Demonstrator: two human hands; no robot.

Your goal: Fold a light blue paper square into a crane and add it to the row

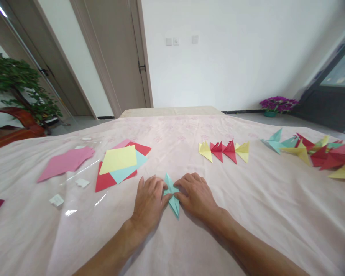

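Observation:
A folded piece of teal origami paper [172,184] lies on the cloth in front of me, shaped like a narrow diamond with a crease down its middle. My left hand [151,195] grips its left edge, thumb on the paper and fingers curled at the side. From the other side, my right hand [197,193] holds the right edge in the same way, its thumb pressing near the centre. The two thumb tips almost meet over the paper. The fingertips beneath the edges are partly hidden.
Paper sheets lie left: a yellow sheet [119,159] tops one stack, beside pink sheets [66,163]. Small folded cranes [230,151] stand in a row beyond my right hand. More folded cranes [327,153] pile up at the far right. Pale cloth [247,214] covers the table.

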